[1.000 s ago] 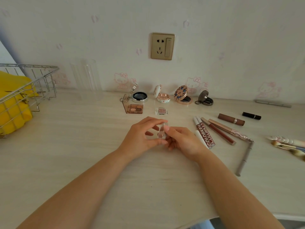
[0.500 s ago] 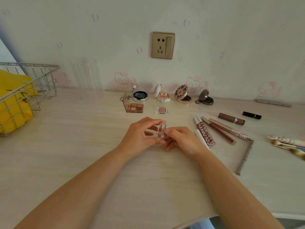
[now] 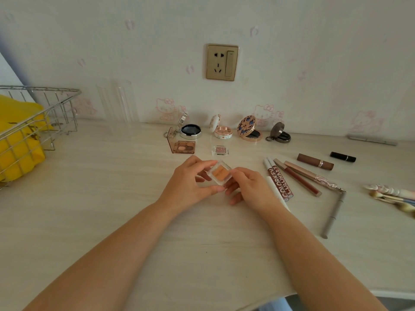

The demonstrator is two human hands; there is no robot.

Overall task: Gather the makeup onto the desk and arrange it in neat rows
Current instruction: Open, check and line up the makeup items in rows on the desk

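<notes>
A small clear case with orange powder [image 3: 219, 173] is held between both hands over the middle of the desk [image 3: 112, 198], its orange pans facing up. My left hand [image 3: 188, 182] grips its left side and my right hand [image 3: 249, 187] pinches its right edge. Behind it lie a brown eyeshadow palette [image 3: 183, 147] and a tiny clear pink pan [image 3: 221, 150]. Along the wall stand several open round compacts [image 3: 249, 131]. To the right lie lip pens [image 3: 278, 180], a brown lipstick [image 3: 314, 161], a black lipstick [image 3: 342, 157] and a grey pencil [image 3: 333, 214].
A wire basket [image 3: 42, 122] holding a yellow bag [image 3: 18, 140] stands at the left edge. A clear acrylic holder [image 3: 119, 102] stands by the wall. Brushes [image 3: 393, 196] lie at the far right, a grey stick [image 3: 371, 140] by the wall.
The clear case has been turned between my hands from standing on edge to lying open-face up, so its orange powder now shows. Both hands stayed in place.
</notes>
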